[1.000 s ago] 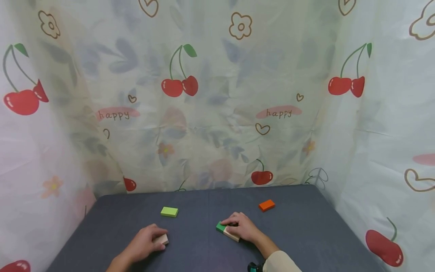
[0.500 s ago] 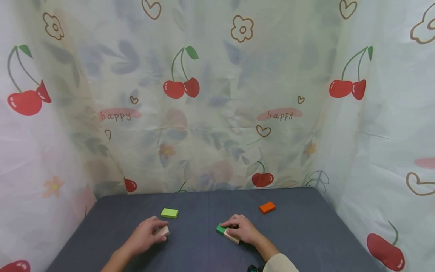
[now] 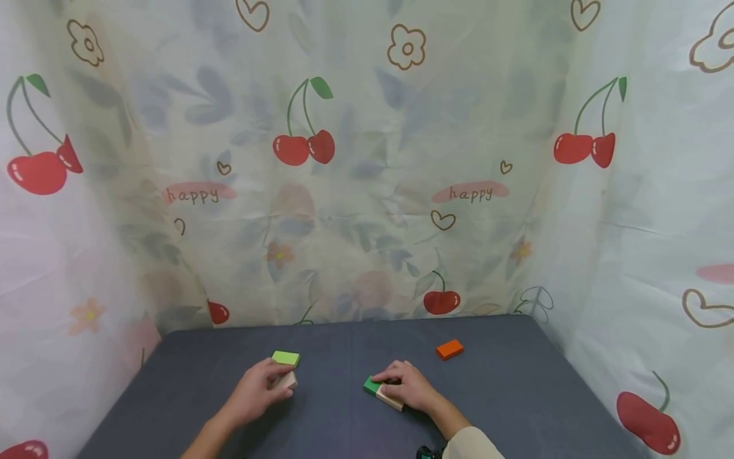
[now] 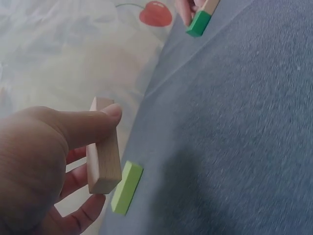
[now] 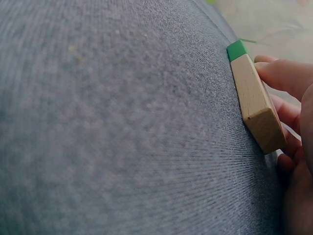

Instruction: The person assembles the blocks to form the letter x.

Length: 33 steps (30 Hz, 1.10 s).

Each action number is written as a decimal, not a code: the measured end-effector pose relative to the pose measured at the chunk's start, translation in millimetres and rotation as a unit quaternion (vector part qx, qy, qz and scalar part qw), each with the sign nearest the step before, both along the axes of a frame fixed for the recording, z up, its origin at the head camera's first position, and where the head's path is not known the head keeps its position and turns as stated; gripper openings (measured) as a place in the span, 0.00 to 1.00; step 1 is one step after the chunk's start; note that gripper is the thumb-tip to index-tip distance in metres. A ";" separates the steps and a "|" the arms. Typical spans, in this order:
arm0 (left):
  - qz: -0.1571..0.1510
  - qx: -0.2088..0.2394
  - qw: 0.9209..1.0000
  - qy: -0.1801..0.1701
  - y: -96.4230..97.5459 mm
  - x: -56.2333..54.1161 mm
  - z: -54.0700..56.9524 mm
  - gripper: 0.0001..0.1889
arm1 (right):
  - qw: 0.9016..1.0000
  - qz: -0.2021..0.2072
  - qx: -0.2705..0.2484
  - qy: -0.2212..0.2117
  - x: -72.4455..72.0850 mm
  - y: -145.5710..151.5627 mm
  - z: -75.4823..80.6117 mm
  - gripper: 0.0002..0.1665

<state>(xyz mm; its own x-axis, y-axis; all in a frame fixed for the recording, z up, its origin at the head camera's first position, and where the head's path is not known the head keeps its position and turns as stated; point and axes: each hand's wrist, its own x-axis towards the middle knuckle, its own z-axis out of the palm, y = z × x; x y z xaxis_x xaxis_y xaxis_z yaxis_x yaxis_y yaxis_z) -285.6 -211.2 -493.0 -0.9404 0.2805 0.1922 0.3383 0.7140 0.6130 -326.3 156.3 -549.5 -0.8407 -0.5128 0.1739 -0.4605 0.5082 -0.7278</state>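
While the left hand (image 3: 255, 392) pinches a plain wooden block (image 4: 108, 161), thumb and fingers apart by just its width, held above the table (image 3: 338, 414) left of centre, the right hand (image 3: 411, 386) is clamped on a green-and-wood bar (image 5: 252, 88), resting on the table right of centre. Can't tell if bar is one piece or two. Lime block (image 3: 285, 358) just beyond left hand; orange block (image 3: 450, 349) far right. Readable writing: "happy" twice on far curtain (image 3: 355, 127), left and right, on pink patches (image 3: 471, 192).
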 end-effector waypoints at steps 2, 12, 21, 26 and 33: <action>-0.004 0.007 1.000 0.011 3.5 0.5 -1.3 0.21 | 1.000 -0.003 0.002 -0.006 0.2 -0.2 0.6 0.14; -0.002 0.028 0.999 0.019 20.1 2.3 -11.7 0.23 | 1.000 -0.008 -0.002 -0.019 1.6 -1.1 3.0 0.13; 0.006 0.049 0.999 0.018 36.2 5.9 -25.6 0.22 | 1.000 -0.002 -0.002 0.003 2.4 0.1 0.5 0.14; 0.007 0.052 0.998 0.027 46.4 6.1 -29.4 0.23 | 1.000 -0.003 0.000 0.007 1.2 -0.5 2.4 0.14; 0.003 0.056 0.998 0.025 57.9 5.8 -35.5 0.23 | 1.000 -0.010 0.014 0.003 0.8 -1.8 0.9 0.13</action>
